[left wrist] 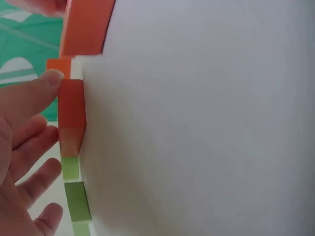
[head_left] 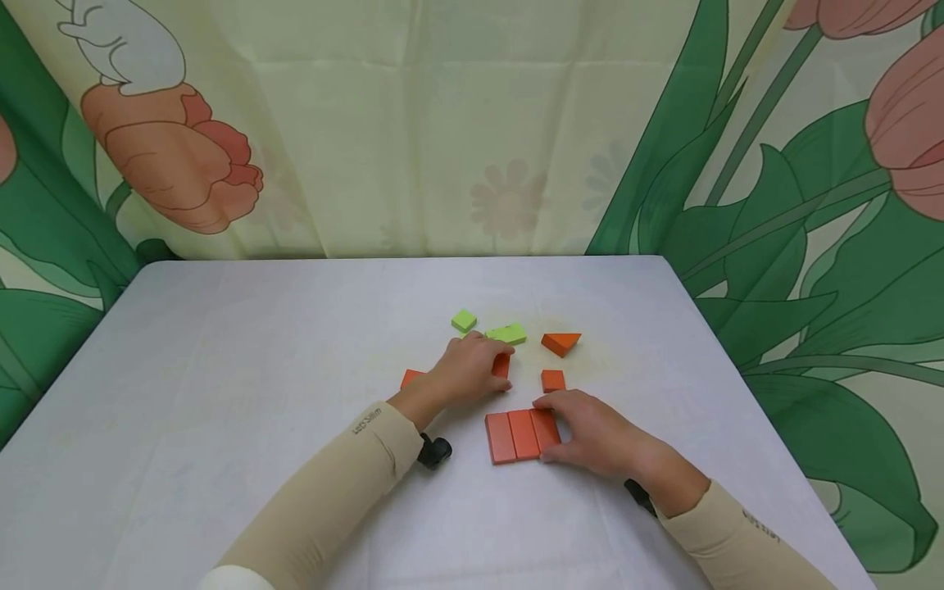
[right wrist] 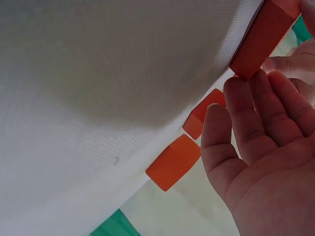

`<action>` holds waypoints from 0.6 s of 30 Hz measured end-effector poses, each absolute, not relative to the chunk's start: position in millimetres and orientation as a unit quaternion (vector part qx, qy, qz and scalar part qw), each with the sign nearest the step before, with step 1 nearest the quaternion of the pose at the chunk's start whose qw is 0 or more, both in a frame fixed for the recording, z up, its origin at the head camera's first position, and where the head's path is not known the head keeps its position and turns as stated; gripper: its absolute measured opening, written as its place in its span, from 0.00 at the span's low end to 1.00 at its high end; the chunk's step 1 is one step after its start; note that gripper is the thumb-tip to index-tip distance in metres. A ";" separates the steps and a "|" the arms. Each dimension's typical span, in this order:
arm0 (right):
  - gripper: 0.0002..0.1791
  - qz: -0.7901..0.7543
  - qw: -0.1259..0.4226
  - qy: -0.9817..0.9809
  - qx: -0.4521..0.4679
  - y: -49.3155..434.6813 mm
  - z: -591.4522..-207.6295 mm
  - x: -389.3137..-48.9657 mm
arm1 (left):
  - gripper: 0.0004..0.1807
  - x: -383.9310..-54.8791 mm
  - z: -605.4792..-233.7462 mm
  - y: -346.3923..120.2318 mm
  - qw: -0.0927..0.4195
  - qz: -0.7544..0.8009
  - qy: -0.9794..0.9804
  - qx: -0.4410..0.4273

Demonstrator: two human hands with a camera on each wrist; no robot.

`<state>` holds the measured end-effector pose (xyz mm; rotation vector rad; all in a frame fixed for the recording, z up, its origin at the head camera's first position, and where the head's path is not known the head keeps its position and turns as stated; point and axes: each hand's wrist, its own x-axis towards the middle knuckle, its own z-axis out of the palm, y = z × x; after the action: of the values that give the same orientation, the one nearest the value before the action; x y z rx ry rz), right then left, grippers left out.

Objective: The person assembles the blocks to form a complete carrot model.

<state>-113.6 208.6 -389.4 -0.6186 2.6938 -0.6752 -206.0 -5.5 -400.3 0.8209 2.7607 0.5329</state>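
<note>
In the head view my left hand (head_left: 468, 366) pinches a red-orange block (head_left: 501, 365) between thumb and fingers, low over the table. The left wrist view shows the thumb at one corner of this block (left wrist: 72, 105) and fingertips behind it. Nearer me, three red rectangular blocks (head_left: 523, 436) lie side by side in a row. My right hand (head_left: 593, 430) grips the rightmost one, thumb at its near edge and index finger at its far edge. In the right wrist view fingertips meet the end of that block (right wrist: 261, 42), with the other fingers extended beneath.
Behind the hands lie a green block (head_left: 464, 319), a longer green block (head_left: 506, 333) and an orange triangular block (head_left: 561, 342). A small red-orange block (head_left: 553, 380) sits beyond the right hand. Another orange block (head_left: 411, 377) is partly hidden by the left wrist. White cloth covers the table (head_left: 243, 369).
</note>
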 end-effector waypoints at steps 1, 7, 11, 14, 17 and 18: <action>0.33 -0.234 0.148 0.937 -0.214 208.7 -389.5 -113.6 | 0.29 -206.0 -400.2 -6.1 0.109 0.183 0.937 0.276; 0.34 -0.233 0.156 0.938 -0.204 206.8 -388.4 -113.8 | 0.28 -204.1 -396.8 -19.1 0.137 0.172 0.937 0.270; 0.34 -0.236 0.160 0.937 -0.200 206.3 -388.1 -113.2 | 0.27 -200.1 -395.9 -35.9 0.154 0.159 0.935 0.277; 0.34 -0.235 0.161 0.938 -0.199 206.6 -387.8 -112.3 | 0.27 -197.3 -394.9 -49.8 0.162 0.162 0.933 0.276; 0.35 -0.237 0.158 0.938 -0.199 207.0 -387.7 -111.8 | 0.28 -197.0 -393.2 -61.5 0.167 0.171 0.933 0.271; 0.35 -0.237 0.158 0.937 -0.200 207.0 -387.9 -111.7 | 0.28 -197.5 -392.6 -64.9 0.169 0.173 0.933 0.267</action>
<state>-111.7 207.0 -387.9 -0.5713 2.6805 -0.6777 -197.5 -64.9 -392.6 0.7598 2.6528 0.4908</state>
